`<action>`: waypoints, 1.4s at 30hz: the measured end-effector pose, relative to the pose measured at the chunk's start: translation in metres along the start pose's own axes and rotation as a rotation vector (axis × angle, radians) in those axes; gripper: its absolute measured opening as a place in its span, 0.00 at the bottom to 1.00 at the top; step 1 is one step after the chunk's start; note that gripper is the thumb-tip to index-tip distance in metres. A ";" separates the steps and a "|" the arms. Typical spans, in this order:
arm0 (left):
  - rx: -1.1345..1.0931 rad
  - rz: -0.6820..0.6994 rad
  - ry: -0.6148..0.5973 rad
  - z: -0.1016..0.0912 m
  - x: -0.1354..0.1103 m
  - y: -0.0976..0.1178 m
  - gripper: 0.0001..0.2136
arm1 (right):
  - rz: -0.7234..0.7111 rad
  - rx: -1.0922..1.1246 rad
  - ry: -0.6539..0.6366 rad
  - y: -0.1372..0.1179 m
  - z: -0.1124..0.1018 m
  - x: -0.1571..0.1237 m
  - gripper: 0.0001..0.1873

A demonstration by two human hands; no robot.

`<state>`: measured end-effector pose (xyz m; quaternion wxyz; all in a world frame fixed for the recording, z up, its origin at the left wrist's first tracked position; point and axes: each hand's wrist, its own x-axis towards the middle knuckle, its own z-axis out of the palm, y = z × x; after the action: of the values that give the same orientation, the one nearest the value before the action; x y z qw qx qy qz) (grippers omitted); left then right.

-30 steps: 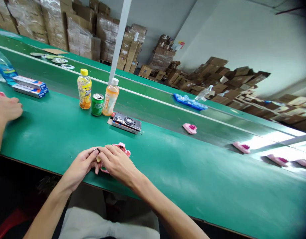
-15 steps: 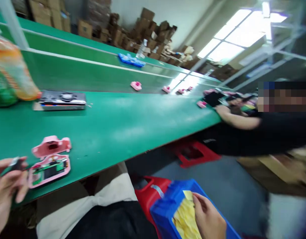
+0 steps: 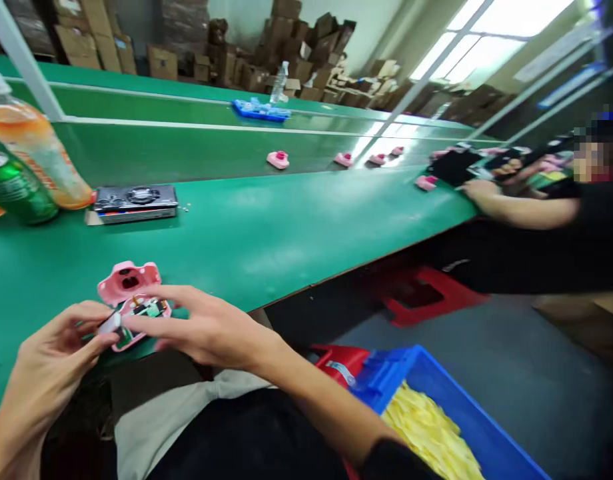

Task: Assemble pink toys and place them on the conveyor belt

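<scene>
My left hand pinches a small grey rectangular block between thumb and fingers, above the near edge of the bench. My right hand reaches across from the right, fingers spread, with one fingertip at the block's end; no yellow piece shows in it. Partly hidden beneath the fingers lies an opened pink camera-shaped shell, its lower half holding a green circuit board. Just behind it rests the other pink half, with a dark round hole.
Yellow pieces fill a blue bin at my right, beside a red stool. On the green bench are a black-and-silver device, a bottle and a green can. A co-worker sits farther right.
My right hand has left the yellow pieces in the bin and come over to the pink shell. My left hand has moved right with its small part, and the view has shifted.
</scene>
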<state>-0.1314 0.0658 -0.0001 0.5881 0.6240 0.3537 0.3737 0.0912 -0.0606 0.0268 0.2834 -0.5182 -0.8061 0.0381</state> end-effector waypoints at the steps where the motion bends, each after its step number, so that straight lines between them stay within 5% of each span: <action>1: -0.002 0.017 -0.011 0.000 0.000 0.002 0.16 | -0.120 0.005 -0.100 0.002 0.001 0.031 0.19; 3: 0.008 0.025 -0.016 0.003 0.000 0.004 0.16 | -0.250 -0.001 -0.259 0.007 0.002 0.071 0.16; 6: 0.022 -0.040 0.037 0.009 -0.002 0.004 0.17 | -0.247 0.015 -0.342 0.013 0.002 0.086 0.10; 9: -0.034 -0.082 0.082 0.012 -0.005 0.001 0.19 | -0.180 0.111 -0.306 0.016 0.001 0.082 0.07; 13: 0.000 0.035 0.069 0.008 -0.009 -0.006 0.19 | -0.086 0.367 -0.200 0.019 0.001 0.081 0.06; 16: 0.233 0.143 0.023 0.004 -0.011 -0.007 0.20 | 0.003 0.524 -0.117 0.025 0.003 0.077 0.08; 19: 0.529 0.266 0.042 0.007 -0.010 -0.005 0.06 | 0.049 0.603 -0.056 0.030 0.006 0.067 0.08; 29: 0.660 0.317 0.055 0.020 -0.009 0.001 0.04 | -0.149 0.026 -0.098 0.031 0.008 0.037 0.15; 38: 0.732 0.343 0.084 0.024 -0.011 0.002 0.05 | -0.224 -0.106 -0.266 0.027 0.003 0.054 0.18; 42: 0.798 0.414 -0.047 0.019 -0.021 -0.001 0.10 | -0.255 -0.233 -0.275 0.017 -0.001 0.046 0.16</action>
<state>-0.1245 0.0385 -0.0027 0.2221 0.8679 0.3245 0.3035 0.0916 -0.0136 0.0404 0.1118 -0.4312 -0.8951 -0.0211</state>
